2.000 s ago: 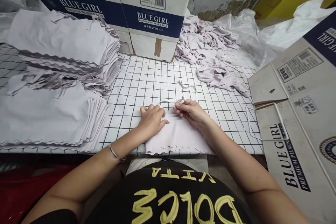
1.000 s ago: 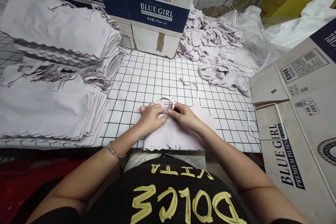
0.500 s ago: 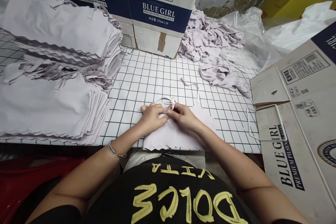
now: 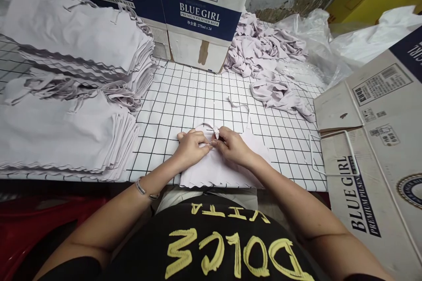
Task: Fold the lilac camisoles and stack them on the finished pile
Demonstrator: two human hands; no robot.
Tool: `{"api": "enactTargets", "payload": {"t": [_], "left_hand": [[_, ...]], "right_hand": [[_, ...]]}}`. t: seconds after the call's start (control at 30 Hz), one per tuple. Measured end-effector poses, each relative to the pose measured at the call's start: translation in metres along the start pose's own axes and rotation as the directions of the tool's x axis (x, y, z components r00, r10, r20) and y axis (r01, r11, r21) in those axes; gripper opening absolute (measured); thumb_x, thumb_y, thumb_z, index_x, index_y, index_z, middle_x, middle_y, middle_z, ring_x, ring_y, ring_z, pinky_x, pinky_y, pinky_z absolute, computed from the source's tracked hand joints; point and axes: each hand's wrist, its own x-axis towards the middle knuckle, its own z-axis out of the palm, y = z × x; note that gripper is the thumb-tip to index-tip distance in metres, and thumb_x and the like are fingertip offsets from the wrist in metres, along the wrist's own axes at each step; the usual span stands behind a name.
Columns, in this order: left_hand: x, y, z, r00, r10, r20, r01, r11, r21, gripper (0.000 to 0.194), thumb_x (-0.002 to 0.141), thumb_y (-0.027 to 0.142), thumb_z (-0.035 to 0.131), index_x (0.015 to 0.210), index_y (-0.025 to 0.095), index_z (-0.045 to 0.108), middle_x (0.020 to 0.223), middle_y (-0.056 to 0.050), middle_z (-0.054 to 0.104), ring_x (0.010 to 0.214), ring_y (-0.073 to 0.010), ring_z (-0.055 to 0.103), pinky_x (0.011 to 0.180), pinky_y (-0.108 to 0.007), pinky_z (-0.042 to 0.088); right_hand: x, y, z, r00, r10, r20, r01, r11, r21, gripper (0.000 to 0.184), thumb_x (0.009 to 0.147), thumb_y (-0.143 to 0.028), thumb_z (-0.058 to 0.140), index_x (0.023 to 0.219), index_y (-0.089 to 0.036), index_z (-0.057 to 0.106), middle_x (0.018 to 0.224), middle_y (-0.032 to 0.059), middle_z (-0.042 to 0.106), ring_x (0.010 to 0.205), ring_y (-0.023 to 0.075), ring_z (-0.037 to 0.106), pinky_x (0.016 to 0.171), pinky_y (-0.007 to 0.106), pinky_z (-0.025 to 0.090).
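Observation:
A pale lilac cloth bag [image 4: 217, 171] with a zigzag-cut bottom edge lies flat at the near edge of the checked table [image 4: 184, 96]. My left hand [image 4: 191, 147] rests on its upper part, fingers curled and pinching the drawstring [image 4: 211, 128] at the bag's top. My right hand [image 4: 234, 145] meets it fingertip to fingertip, also pinched on the drawstring. A second loose loop of cord [image 4: 239, 107] trails away from the bag toward the back right.
Tall stacks of flat finished bags [image 4: 69, 96] fill the left. A Blue Girl carton [image 4: 171, 9] stands at the back, a heap of crumpled bags [image 4: 267, 61] and plastic sheeting [image 4: 329, 48] behind right. An opened carton [image 4: 372, 149] leans at the right.
My right hand has moved in from the bag's top right corner to meet my left hand at the drawstring. The bag has stayed in place.

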Motion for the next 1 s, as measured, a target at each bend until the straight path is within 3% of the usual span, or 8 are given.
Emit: {"api": "enactTargets", "payload": {"t": [0.27,0.47,0.63,0.77,0.83,0.9,0.93,1.0], "left_hand": [[0.0,0.002,0.003,0.998,0.018,-0.067,-0.015,0.999,0.04,0.018,0.078,0.027,0.065,0.063,0.019,0.065,0.079,0.0,0.068,0.09,-0.0208,0.056,0.088,-0.043,0.026],[-0.002,0.001,0.003,0.997,0.02,-0.08,-0.016,0.999,0.048,0.015,0.079,0.028,0.065,0.066,0.021,0.068,0.079,0.0,0.068,0.091,-0.0216,0.056,0.089,-0.043,0.025],[-0.004,-0.002,0.006,0.999,0.005,-0.047,-0.004,1.0,0.019,0.012,0.079,0.029,0.066,0.069,0.022,0.068,0.083,0.001,0.069,0.092,-0.0216,0.055,0.089,-0.044,0.024],[-0.006,-0.001,0.006,0.999,0.012,-0.053,-0.009,0.998,0.057,0.012,0.081,0.028,0.065,0.071,0.022,0.069,0.083,0.0,0.068,0.093,-0.0216,0.054,0.09,-0.043,0.024],[-0.007,-0.001,0.0,1.0,0.017,-0.004,-0.016,0.996,0.093,0.017,0.083,0.033,0.063,0.071,0.021,0.068,0.084,-0.001,0.068,0.094,-0.023,0.054,0.09,-0.043,0.025],[-0.007,-0.003,-0.012,0.993,-0.007,0.12,-0.006,0.994,0.109,0.022,0.083,0.042,0.062,0.077,0.022,0.068,0.083,-0.003,0.067,0.092,-0.0245,0.054,0.087,-0.041,0.029],[-0.006,-0.005,-0.02,0.98,-0.024,0.198,0.003,0.994,0.106,0.023,0.082,0.045,0.062,0.084,0.022,0.068,0.083,-0.002,0.066,0.091,-0.0247,0.054,0.085,-0.039,0.031],[-0.003,-0.008,-0.036,0.936,-0.048,0.349,0.013,0.995,0.101,0.028,0.079,0.044,0.064,0.098,0.025,0.065,0.088,-0.001,0.066,0.09,-0.0245,0.055,0.082,-0.035,0.034]], "right_hand": [[-0.001,0.003,0.0,0.997,-0.079,0.011,0.08,0.978,-0.194,0.019,0.084,-0.013,0.047,0.07,-0.021,0.037,0.074,0.0042,0.046,0.071,0.0181,0.043,0.063,0.03,0.035],[0.001,0.002,0.0,0.992,-0.124,0.033,0.128,0.969,-0.213,0.016,0.082,-0.011,0.047,0.071,-0.02,0.041,0.077,0.0057,0.048,0.075,0.0188,0.044,0.066,0.03,0.035],[0.005,0.006,-0.004,0.998,-0.011,0.055,0.017,0.994,-0.11,0.018,0.083,-0.015,0.05,0.068,-0.02,0.041,0.073,0.0023,0.047,0.068,0.0158,0.044,0.062,0.028,0.034],[0.003,0.005,-0.007,0.994,-0.07,0.081,0.08,0.989,-0.126,0.017,0.082,-0.014,0.05,0.068,-0.02,0.043,0.076,0.0043,0.049,0.071,0.0166,0.044,0.064,0.03,0.035],[0.002,0.002,-0.01,0.996,-0.032,0.087,0.034,0.999,-0.017,0.015,0.081,-0.017,0.052,0.068,-0.019,0.047,0.076,0.0047,0.05,0.072,0.017,0.045,0.065,0.031,0.036],[0.005,-0.002,-0.013,0.988,0.062,0.139,-0.102,0.948,0.302,0.008,0.08,-0.022,0.057,0.075,-0.018,0.052,0.078,0.0046,0.055,0.073,0.0172,0.05,0.067,0.031,0.039],[0.009,-0.004,-0.013,0.977,0.104,0.185,-0.184,0.852,0.491,0.009,0.079,-0.025,0.06,0.08,-0.019,0.054,0.081,0.0047,0.059,0.075,0.0176,0.054,0.068,0.031,0.041],[0.023,-0.008,-0.012,0.949,0.168,0.265,-0.313,0.568,0.761,0.02,0.076,-0.027,0.066,0.09,-0.02,0.053,0.088,0.0057,0.065,0.08,0.0185,0.059,0.071,0.032,0.045]]}}
